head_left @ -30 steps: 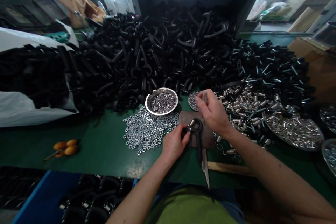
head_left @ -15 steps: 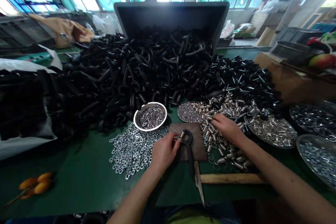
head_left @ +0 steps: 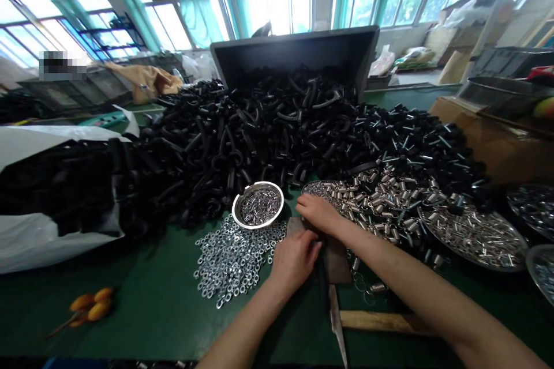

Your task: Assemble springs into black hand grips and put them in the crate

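Observation:
My left hand (head_left: 295,258) is closed over a black handle part (head_left: 322,288) that lies on a brown block (head_left: 340,262) on the green table (head_left: 151,294). Only the part's lower arm shows below my fingers. My right hand (head_left: 318,213) rests just above the block, knuckles up and fingers curled, at the edge of a flat tray of tiny metal bits (head_left: 314,187). What its fingers hold is hidden. A loose heap of silver washers (head_left: 234,259) lies left of my left hand. A small steel bowl of pins (head_left: 258,205) stands behind it.
A huge pile of black handles (head_left: 259,127) spills from a tipped dark bin (head_left: 294,52). Silver springs (head_left: 389,196) and round trays of metal parts (head_left: 476,236) fill the right. A wooden strip (head_left: 376,322), a metal blade (head_left: 339,331), orange fruit (head_left: 89,307) and a white bag (head_left: 47,242) lie nearby.
My right hand has left the springs and come left to the block's top edge. My left hand now covers the handle part's head. The camera has tilted up.

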